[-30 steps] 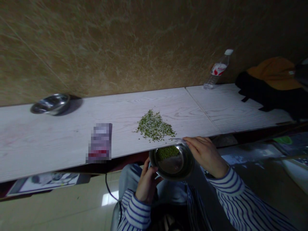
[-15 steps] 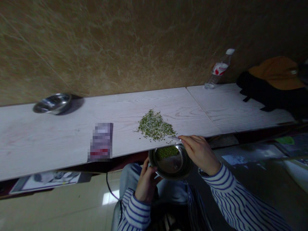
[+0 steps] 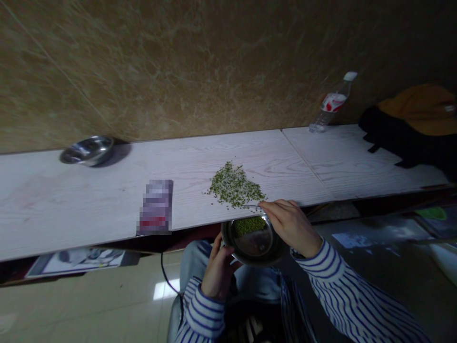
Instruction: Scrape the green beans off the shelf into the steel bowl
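Note:
A steel bowl (image 3: 250, 259) with small green beans (image 3: 249, 226) in its far part is held just below the table's front edge. My left hand (image 3: 218, 269) grips the bowl's left side, thumb by the rim. Above the right rim, my right hand (image 3: 291, 226) is closed on a thin metal spoon (image 3: 253, 207), whose tip points left at the table edge. Just beyond the spoon, a spread heap of green beans and white grains (image 3: 233, 186) lies on the pale wooden table (image 3: 193, 166). The spoon's handle is mostly hidden in my fingers.
A second steel bowl (image 3: 87, 151) stands at the back left, with a blurred purple packet (image 3: 156, 207) nearer the front edge. A plastic bottle (image 3: 332, 105) and an orange-brown cap (image 3: 421, 109) on black cloth are at the right. A wall (image 3: 200, 66) rises behind.
My right hand and the spoon have shifted slightly left along the near edge of the heap. The view has turned a little left; the bowl stays in my left hand.

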{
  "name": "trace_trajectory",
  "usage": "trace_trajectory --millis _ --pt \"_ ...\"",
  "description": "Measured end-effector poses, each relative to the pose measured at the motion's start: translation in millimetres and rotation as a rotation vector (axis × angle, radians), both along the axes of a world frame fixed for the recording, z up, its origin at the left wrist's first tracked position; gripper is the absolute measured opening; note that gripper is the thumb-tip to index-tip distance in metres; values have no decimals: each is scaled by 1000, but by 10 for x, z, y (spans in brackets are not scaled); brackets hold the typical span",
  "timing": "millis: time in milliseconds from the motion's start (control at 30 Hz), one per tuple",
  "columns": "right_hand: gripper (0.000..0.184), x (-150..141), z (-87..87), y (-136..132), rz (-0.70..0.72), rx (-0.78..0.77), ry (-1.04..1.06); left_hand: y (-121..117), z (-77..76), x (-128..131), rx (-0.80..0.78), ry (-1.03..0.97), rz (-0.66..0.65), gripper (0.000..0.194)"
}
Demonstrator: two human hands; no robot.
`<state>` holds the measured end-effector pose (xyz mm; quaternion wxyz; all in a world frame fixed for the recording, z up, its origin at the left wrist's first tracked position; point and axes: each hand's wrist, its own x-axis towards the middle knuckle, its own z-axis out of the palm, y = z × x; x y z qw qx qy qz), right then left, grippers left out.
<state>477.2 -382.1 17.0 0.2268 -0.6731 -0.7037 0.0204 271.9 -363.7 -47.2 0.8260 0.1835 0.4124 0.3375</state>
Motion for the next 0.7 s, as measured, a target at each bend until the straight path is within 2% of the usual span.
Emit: trace_trajectory --millis 100,300,567,700 --pt "25 0 12 -16 38 11 19 11 -14 -9 -1 -1 -1 46" --pt "24 -2 -11 0 -13 18 -11 20 -7 -18 -3 10 4 48" --pt "26 -122 33 -113 67 4 12 11 5 -29 -4 13 1 46" --pt "25 -58 22 -62 2 20 -4 5 -2 -44 4 12 -7 46"
